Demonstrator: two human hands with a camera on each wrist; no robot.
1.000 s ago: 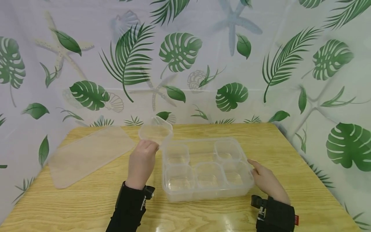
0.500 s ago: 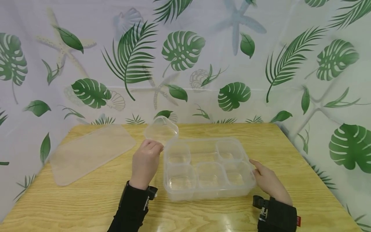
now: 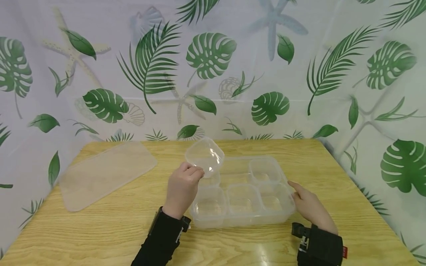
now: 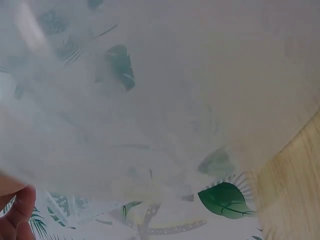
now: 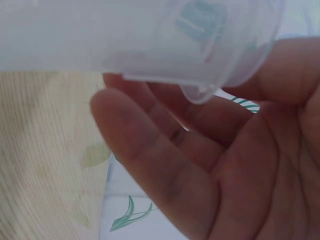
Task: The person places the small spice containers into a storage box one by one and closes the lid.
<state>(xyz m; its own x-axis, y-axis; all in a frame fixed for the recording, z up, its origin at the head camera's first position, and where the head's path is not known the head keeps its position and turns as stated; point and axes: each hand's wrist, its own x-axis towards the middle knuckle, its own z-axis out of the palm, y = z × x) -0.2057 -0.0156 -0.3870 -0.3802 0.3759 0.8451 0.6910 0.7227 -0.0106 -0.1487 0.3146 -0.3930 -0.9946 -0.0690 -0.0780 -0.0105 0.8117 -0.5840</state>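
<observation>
My left hand pinches a small clear plastic container by its edge, tilted above the back left of a larger box. In the left wrist view this container fills most of the picture as a hazy, see-through surface, with fingertips at the lower left. The large clear plastic box holds several small clear containers; one space shows at its back middle. At the box's right end rests my right hand. Its fingers lie loosely extended beside the wall, and the thumb touches the rim.
A translucent flat lid lies on the left of the wooden table. Behind the table hangs a white cloth printed with green leaves, which also runs along both sides.
My left hand has carried the small container to the right, from beside the large box to above its back left part. The right hand has stayed at the box's right end.
</observation>
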